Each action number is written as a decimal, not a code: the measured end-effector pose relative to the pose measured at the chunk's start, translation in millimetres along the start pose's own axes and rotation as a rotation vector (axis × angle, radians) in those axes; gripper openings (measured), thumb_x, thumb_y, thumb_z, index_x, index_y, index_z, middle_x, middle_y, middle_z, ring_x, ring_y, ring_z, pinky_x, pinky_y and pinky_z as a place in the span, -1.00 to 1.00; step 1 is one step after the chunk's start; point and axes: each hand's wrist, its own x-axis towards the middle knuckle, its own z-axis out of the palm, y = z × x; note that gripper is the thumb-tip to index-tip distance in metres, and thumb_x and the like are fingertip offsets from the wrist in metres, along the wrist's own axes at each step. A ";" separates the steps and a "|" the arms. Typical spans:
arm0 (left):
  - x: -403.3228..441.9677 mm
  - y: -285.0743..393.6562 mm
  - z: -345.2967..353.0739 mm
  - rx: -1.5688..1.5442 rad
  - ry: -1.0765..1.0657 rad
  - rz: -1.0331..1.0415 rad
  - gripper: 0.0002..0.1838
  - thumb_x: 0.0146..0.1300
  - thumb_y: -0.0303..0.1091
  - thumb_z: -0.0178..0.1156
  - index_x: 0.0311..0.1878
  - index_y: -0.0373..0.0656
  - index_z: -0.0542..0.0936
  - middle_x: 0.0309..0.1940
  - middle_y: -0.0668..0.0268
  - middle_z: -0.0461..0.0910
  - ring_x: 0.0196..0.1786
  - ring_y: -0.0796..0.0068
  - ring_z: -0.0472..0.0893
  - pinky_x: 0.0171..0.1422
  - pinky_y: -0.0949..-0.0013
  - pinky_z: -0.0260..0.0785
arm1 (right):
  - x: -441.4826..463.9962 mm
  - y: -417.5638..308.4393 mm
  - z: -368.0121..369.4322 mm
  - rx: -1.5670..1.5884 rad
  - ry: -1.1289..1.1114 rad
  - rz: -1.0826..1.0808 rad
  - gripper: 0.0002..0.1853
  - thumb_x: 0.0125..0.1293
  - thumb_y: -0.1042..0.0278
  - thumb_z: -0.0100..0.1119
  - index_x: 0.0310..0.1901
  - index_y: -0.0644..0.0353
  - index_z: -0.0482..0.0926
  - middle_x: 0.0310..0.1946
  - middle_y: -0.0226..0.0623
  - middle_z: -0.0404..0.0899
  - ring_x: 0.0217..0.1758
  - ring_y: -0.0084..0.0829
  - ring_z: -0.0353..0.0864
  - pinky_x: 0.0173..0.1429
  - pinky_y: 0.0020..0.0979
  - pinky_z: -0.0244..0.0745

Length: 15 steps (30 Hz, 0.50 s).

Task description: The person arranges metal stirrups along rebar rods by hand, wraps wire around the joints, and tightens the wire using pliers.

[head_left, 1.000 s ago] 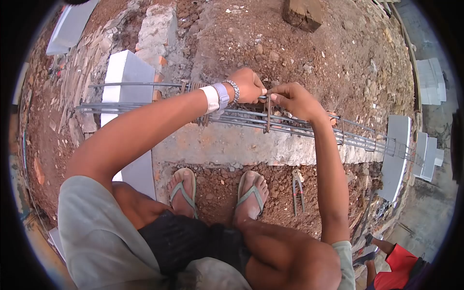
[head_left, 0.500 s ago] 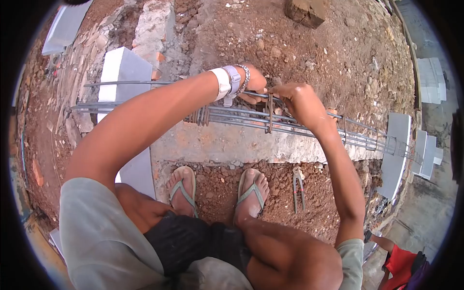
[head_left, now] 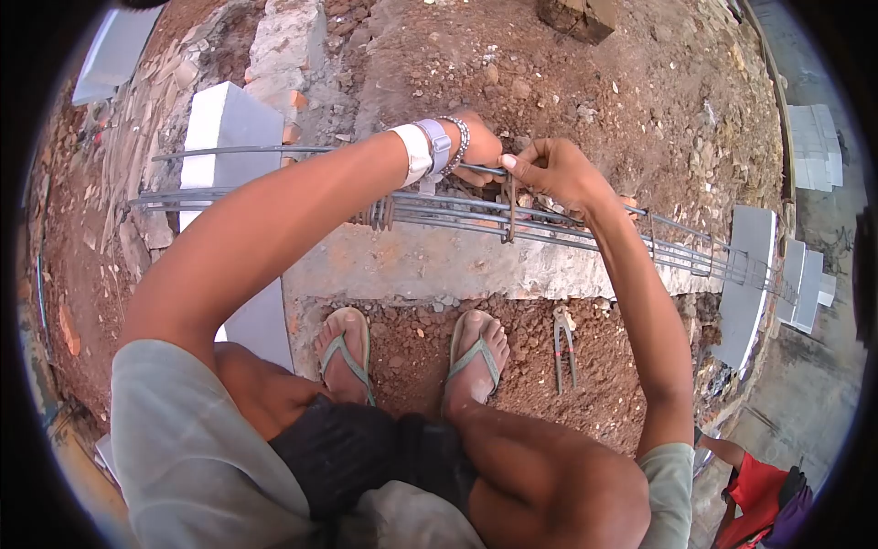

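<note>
A long cage of steel rebar (head_left: 448,212) runs crosswise in front of me. My left hand (head_left: 477,145) is closed around its upper bar, with the fingertips partly hidden behind my wrist and the bar. Close beside it, my right hand (head_left: 560,174) is pinched, thumb toward the spot where a rusty stirrup (head_left: 509,215) meets that upper bar. Whatever sits between those fingertips is too small to make out. Several more stirrups (head_left: 380,213) are bunched on the bars under my left forearm.
Red-handled pincers (head_left: 565,352) lie on the soil right of my feet. Pale blocks (head_left: 233,137) stand at left, and others (head_left: 745,284) under the cage's right end. A brown block (head_left: 578,18) lies at the far side. Another person in red (head_left: 757,499) is at lower right.
My right hand has turned at the wrist, so its thumb now shows by the stirrup's top. The left hand stays at the upper bar. The view has shifted slightly.
</note>
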 end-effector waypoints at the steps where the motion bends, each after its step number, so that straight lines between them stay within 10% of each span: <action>1: 14.0 -6.5 -0.2 0.012 -0.013 -0.002 -0.83 0.36 -0.25 0.36 -0.27 -0.13 0.80 -0.29 0.32 0.81 -0.40 0.59 0.75 -0.39 0.46 0.66 | -0.1 -2.5 -1.0 -0.040 0.000 0.014 -0.47 0.31 -0.08 0.54 -0.31 0.37 0.70 -0.43 -0.21 0.72 -0.33 -0.45 0.67 -0.23 -0.32 0.55; 3: 29.8 -12.0 -10.7 0.767 -0.142 0.421 -0.76 0.37 -0.20 0.29 -0.29 -0.15 0.77 -0.33 0.32 0.80 -0.41 0.59 0.71 -0.38 0.39 0.55 | -0.8 -3.7 0.3 -0.058 0.014 0.011 -0.47 0.31 -0.09 0.54 -0.32 0.36 0.69 -0.44 -0.22 0.72 -0.34 -0.45 0.66 -0.22 -0.31 0.55; 9: 24.5 -3.8 -4.7 -0.156 -0.155 -0.096 -0.88 0.37 -0.49 0.29 -0.10 -0.31 0.69 -0.17 0.17 0.76 -0.23 0.43 0.77 -0.18 0.43 0.76 | 4.0 2.2 0.7 -0.089 0.013 -0.070 -0.48 0.33 -0.09 0.51 -0.30 0.34 0.70 -0.46 -0.24 0.71 -0.36 -0.46 0.64 -0.26 -0.32 0.52; 15: 18.2 -4.8 -4.6 -0.231 -0.134 -0.117 -0.87 0.46 -0.41 0.27 -0.11 -0.28 0.71 -0.19 0.26 0.77 -0.21 0.50 0.76 -0.17 0.49 0.76 | 4.0 6.6 -17.2 -0.005 -0.168 0.043 -0.58 0.42 0.01 0.44 -0.19 0.32 0.75 -0.37 -0.23 0.80 -0.30 -0.51 0.65 -0.04 -0.33 0.53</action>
